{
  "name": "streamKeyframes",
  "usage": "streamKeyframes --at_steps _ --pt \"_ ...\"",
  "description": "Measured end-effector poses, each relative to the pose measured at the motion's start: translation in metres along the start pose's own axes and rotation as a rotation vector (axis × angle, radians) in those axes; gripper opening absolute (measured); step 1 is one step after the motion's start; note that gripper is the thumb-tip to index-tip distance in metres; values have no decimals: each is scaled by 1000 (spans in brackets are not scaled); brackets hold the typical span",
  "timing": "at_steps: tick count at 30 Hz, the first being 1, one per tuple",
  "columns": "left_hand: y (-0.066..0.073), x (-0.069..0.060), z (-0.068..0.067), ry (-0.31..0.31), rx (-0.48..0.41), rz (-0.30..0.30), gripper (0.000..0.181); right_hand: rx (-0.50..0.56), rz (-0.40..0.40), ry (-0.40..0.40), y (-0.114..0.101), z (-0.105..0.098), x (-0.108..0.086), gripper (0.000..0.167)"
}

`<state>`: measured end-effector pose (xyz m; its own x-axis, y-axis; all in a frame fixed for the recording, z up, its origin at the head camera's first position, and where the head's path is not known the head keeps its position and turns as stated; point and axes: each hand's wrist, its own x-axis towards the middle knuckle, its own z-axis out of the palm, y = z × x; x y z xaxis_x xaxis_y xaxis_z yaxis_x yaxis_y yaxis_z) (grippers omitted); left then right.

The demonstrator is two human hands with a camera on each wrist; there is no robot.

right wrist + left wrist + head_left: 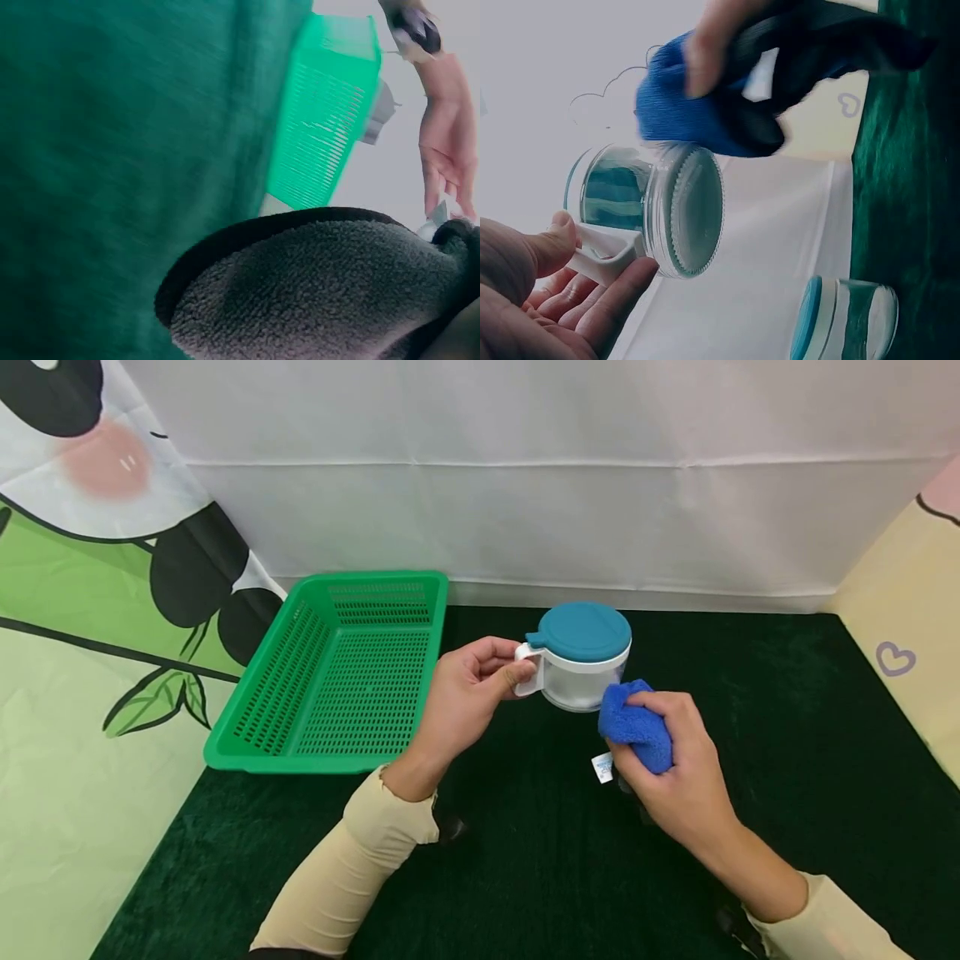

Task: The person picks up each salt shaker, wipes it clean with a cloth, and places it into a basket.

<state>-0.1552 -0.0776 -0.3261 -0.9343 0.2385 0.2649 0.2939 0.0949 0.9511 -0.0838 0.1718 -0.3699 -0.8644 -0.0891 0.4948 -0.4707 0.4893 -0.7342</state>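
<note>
My left hand pinches the white handle of a clear lidded jar, whose lid is teal. In the left wrist view the jar shows its ridged clear base, with the thumb and fingers about the handle. A blue cloth is bunched in my right hand at the jar's lower right side. Its other face is dark grey, and a white label hangs from it. This grey face fills the bottom of the right wrist view and mostly hides the jar there.
Left of the jar, a green plastic basket stands on the dark green tablecloth. A second teal-lidded jar stands on the cloth in the left wrist view. A white sheet hangs behind, with printed sheets at both sides.
</note>
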Motion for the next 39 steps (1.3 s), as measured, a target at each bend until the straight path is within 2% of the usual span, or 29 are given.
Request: streamKeyframes --at_steps 3,7,9,16,18,22,24,26,30,32,39 --pt "-1 0 0 -1 18 5 17 -31 -6 -9 -1 0 0 52" --pt "-4 0 4 -22 30 17 18 -11 -60 71 -13 -7 12 54" --pt "-4 0 5 -24 29 25 18 -2 -64 84 -16 -8 14 55" --pt "-2 1 3 11 12 29 18 -95 13 -47 -7 4 -4 56" --pt "-2 2 3 8 12 28 17 -93 3 -32 -9 2 -1 55" --pt "-2 2 4 -11 13 36 18 -50 -63 54 -19 -8 10 57" --pt "-2 1 5 -15 13 39 18 -47 -76 64 -21 -9 11 58" --pt "-2 1 5 -10 11 37 18 -65 -62 39 -19 -6 7 58" --pt "-1 0 4 3 4 21 19 -141 -23 -63 -10 4 -7 58" --pt "-1 0 3 0 7 14 19 -161 -19 -76 -8 5 -9 58" --pt "-5 -1 3 -39 25 22 17 -82 -89 81 -20 -9 7 59"
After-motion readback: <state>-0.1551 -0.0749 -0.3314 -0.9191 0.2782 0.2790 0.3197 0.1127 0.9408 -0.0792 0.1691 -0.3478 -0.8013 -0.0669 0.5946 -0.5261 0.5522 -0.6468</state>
